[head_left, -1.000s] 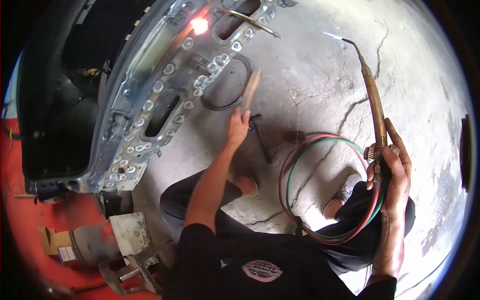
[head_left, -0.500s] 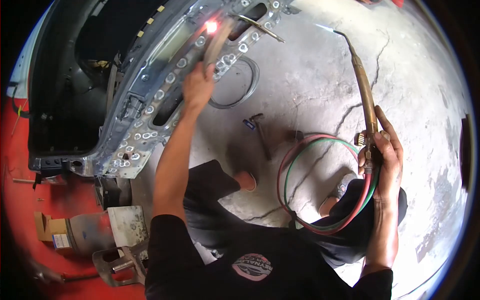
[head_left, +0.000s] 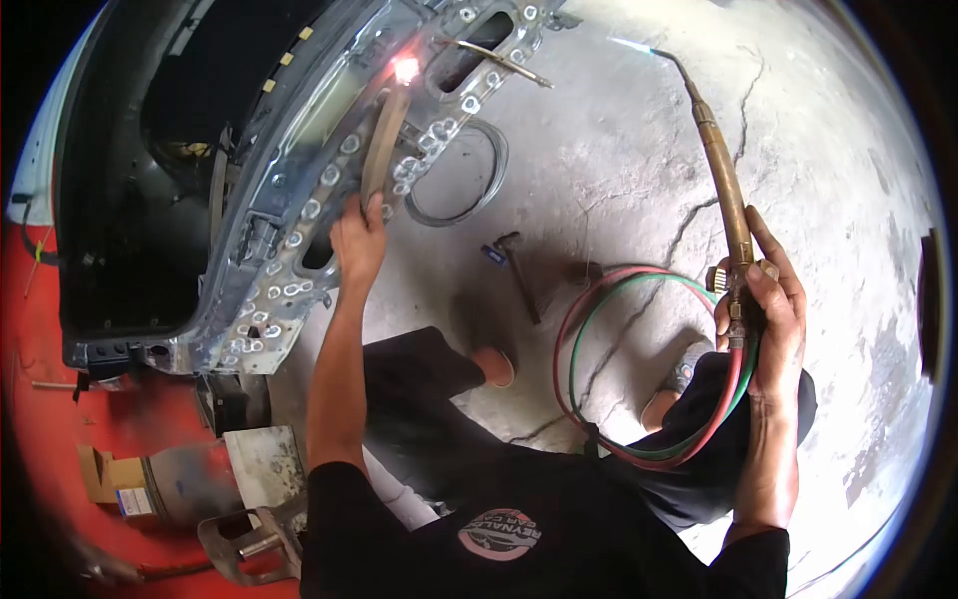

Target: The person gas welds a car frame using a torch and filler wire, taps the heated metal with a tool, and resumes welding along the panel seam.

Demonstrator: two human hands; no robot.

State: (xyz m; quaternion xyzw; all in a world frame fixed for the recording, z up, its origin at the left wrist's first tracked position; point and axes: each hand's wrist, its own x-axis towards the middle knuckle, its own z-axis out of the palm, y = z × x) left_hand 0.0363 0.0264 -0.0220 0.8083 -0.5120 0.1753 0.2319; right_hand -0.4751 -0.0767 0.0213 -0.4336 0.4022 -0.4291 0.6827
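Observation:
My left hand (head_left: 359,243) is closed round the lower end of a flat wooden stick (head_left: 383,145). The stick's far end lies at a glowing hot spot (head_left: 406,70) on the grey metal panel (head_left: 329,178), which has many ringed weld marks. My right hand (head_left: 773,314) grips a brass torch (head_left: 725,180) near its valves, with a pale flame (head_left: 631,45) at the tip, pointing up and left away from the panel. A thin metal tool (head_left: 504,64) rests across the panel's upper slot.
Red and green hoses (head_left: 571,349) loop over my right leg. On the cracked floor (head_left: 619,150) lie a wire coil (head_left: 499,170) and a hammer (head_left: 521,280). A metal clamp (head_left: 244,544), a cardboard box (head_left: 110,474) and a cylinder (head_left: 190,482) are at the lower left.
My left hand has carried the stick from above the floor up and left to the glowing spot. My right hand and the torch have shifted slightly left, the flame still burning.

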